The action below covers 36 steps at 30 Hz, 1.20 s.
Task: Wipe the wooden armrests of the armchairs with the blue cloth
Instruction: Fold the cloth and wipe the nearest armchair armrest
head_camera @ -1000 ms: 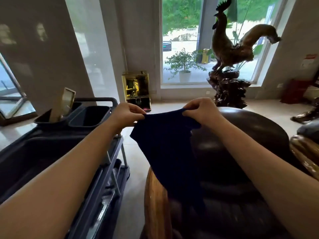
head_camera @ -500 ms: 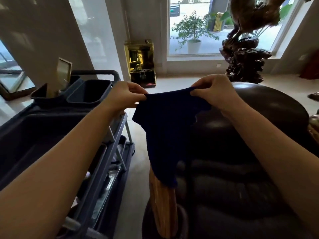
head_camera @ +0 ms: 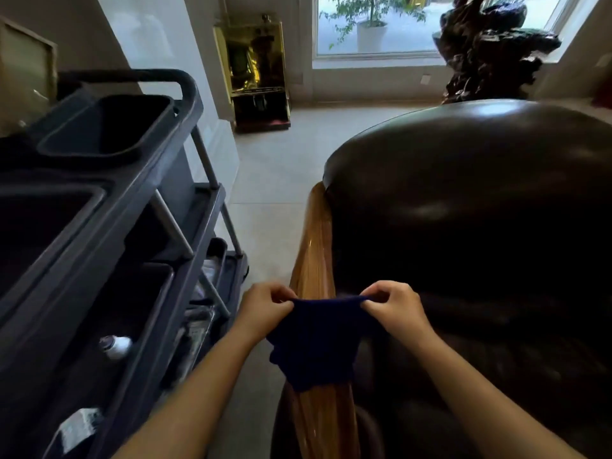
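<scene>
Pale floor tiles (head_camera: 271, 180) run between a dark cleaning cart (head_camera: 109, 226) and the dark leather armchair (head_camera: 463, 210). Your left hand (head_camera: 261, 309) and right hand (head_camera: 394, 306) each pinch a top corner of the blue cloth (head_camera: 314, 342), stretched between them, hanging over the wooden armrest (head_camera: 313, 260) along the armchair's left edge.

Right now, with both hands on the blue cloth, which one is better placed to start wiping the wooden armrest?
Probably the left hand: it pinches the blue cloth beside the wooden armrest, whereas the right hand sits over the dark leather seat.
</scene>
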Each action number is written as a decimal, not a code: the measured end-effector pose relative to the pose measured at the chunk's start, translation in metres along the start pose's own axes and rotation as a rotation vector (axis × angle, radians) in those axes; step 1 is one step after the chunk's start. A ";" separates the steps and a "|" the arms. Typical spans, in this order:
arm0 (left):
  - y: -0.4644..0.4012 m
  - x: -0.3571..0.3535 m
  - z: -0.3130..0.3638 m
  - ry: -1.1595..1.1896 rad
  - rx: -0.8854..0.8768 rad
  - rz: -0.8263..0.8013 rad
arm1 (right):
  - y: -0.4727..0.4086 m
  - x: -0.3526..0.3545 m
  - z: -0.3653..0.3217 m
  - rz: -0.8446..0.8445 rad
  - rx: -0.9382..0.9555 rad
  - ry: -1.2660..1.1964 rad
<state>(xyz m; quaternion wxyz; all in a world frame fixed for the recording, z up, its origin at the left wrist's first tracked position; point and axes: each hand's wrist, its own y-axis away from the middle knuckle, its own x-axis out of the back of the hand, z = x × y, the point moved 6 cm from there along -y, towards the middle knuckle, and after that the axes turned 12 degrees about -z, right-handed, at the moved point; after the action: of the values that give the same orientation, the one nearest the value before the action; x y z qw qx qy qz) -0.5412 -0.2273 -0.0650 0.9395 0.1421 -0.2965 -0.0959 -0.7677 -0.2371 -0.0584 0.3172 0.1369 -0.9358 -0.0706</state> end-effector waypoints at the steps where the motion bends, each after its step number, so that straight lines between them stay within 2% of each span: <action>1: -0.008 -0.010 -0.015 0.006 0.020 -0.004 | -0.005 -0.011 0.015 -0.005 -0.012 -0.016; 4: -0.034 -0.042 -0.063 0.015 0.022 0.026 | -0.025 -0.051 0.060 0.021 -0.027 -0.015; 9: -0.050 -0.079 -0.111 -0.112 -0.083 0.094 | -0.034 -0.111 0.107 0.012 -0.007 0.046; 15: -0.036 -0.103 -0.130 -0.231 -0.229 0.100 | -0.023 -0.140 0.137 0.023 -0.019 0.052; 18: -0.023 -0.106 -0.128 -0.299 -0.278 0.314 | -0.014 -0.135 0.141 0.208 0.003 0.050; 20: -0.025 -0.111 -0.122 -0.393 -0.246 0.421 | -0.019 -0.137 0.133 0.263 0.032 0.140; 25: -0.058 -0.151 -0.132 -0.632 -0.033 0.291 | -0.046 -0.170 0.144 0.138 -0.040 0.263; 31: -0.076 -0.164 -0.152 -0.621 0.097 0.339 | -0.065 -0.187 0.164 0.182 -0.059 0.175; 36: -0.099 -0.154 -0.149 -0.589 0.149 0.357 | -0.096 -0.180 0.157 0.183 -0.032 0.214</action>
<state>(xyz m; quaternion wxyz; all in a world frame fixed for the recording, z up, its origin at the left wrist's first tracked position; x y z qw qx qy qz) -0.5879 -0.2481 -0.2957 0.8026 0.1225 -0.5811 0.0550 -0.7062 -0.2672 -0.3066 0.4225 0.0528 -0.9039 -0.0412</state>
